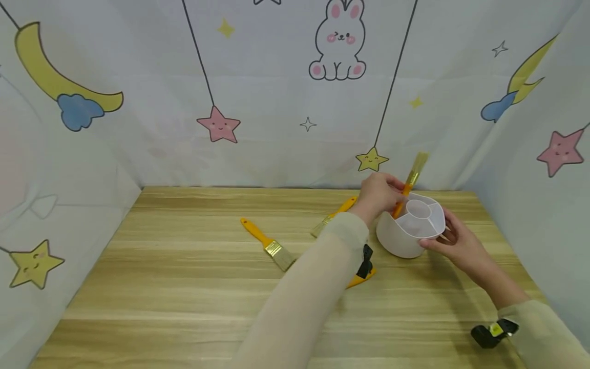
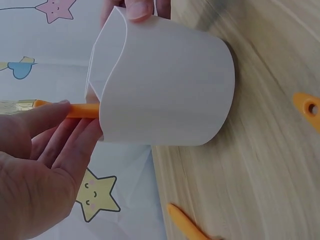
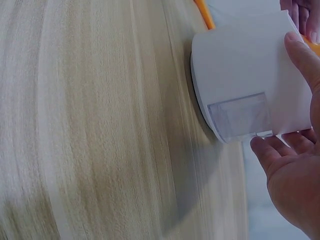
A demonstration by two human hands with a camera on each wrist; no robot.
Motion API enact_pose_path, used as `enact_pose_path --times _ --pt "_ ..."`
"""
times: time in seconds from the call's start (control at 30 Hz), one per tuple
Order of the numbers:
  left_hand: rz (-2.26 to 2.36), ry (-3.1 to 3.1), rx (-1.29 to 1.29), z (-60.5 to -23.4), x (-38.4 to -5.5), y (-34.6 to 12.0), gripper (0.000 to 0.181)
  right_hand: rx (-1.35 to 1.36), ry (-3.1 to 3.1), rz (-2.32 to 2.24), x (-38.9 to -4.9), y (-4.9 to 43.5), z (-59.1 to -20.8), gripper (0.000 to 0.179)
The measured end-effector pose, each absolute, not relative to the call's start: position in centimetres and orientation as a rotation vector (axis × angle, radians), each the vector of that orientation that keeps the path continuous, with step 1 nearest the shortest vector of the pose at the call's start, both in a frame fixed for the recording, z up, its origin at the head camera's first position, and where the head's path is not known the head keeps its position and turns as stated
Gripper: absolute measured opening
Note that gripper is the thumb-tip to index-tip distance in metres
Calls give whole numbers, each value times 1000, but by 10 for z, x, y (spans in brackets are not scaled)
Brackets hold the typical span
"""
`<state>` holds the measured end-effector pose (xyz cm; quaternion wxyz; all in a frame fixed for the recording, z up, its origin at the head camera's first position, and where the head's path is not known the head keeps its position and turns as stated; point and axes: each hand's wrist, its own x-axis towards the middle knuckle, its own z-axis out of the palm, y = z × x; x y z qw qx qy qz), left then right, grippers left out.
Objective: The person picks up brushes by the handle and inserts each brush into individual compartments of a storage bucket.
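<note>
My left hand [image 1: 379, 193] pinches the orange handle of a paintbrush [image 1: 418, 166], bristles up. In the left wrist view, the lower end of this paintbrush [image 2: 84, 110] is inside the rim of a white desk organizer [image 2: 170, 85]. The organizer [image 1: 401, 242] has several compartments round a central cup and stands on the table. My right hand [image 1: 464, 247] holds its right side, thumb in front and fingers behind. The right wrist view shows a small clear drawer [image 3: 242, 117] low in the organizer's wall, near the right fingertips.
A wide paintbrush [image 1: 269, 243] lies left of centre on the wooden table [image 1: 161, 287]. Another paintbrush [image 1: 338, 212] lies behind my left forearm. The orange handle of one more [image 1: 361, 278] shows beside that sleeve, the rest hidden. A patterned white curtain [image 1: 276, 164] hangs behind the table.
</note>
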<state>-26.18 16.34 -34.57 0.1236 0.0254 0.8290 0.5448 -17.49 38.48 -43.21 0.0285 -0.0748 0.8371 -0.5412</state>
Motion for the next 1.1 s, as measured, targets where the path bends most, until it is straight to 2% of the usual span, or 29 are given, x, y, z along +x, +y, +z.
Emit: enact_pose_path --times 0.53,0.87,1.1 --pt "1387 2447 91 -340 -266 166 8 -217 2557 -1647 -170 384 -429 93" --pt "1222 2480 22 -338 -272 170 13 -221 2542 -1654 -171 385 -430 94" --pt "1287 2414 -46 -334 -271 166 15 -238 2548 -1667 -172 383 -432 92"
